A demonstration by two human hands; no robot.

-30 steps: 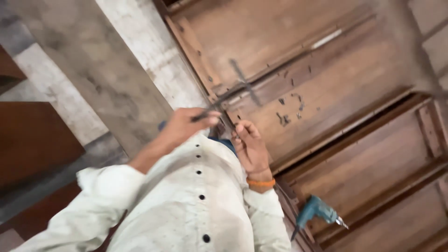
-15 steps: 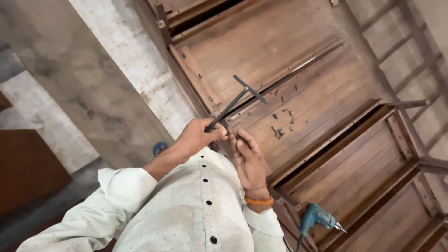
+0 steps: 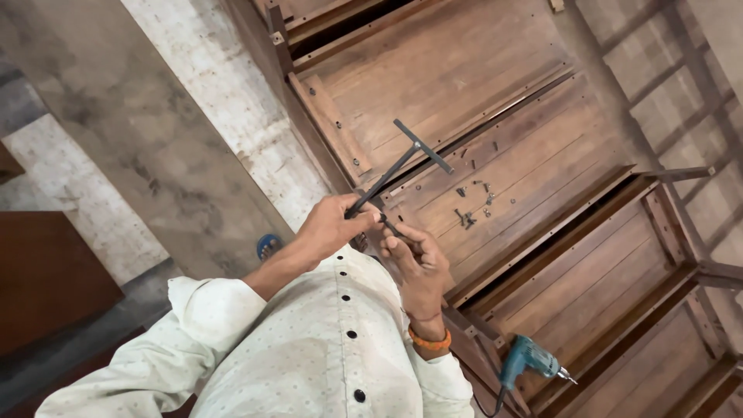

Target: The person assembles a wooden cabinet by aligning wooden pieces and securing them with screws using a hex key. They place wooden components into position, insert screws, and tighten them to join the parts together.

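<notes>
Head view: a dark T-handled wrench is being gripped by the left hand above the wooden panel, right-hand fingers pinching a small bolt; stiff, light metal, best held mid-shaft.

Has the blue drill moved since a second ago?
Cannot tell for sure, but it looks unmoved. The camera shifted, yet the drill lies by the same edge of the wooden frame, near the right hand.

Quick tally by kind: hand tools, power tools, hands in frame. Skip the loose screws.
T-handle wrench, gripped by left hand: 1
Blue electric drill on the wooden frame: 1
Hands, counting right hand: 2
Total: 4
</notes>
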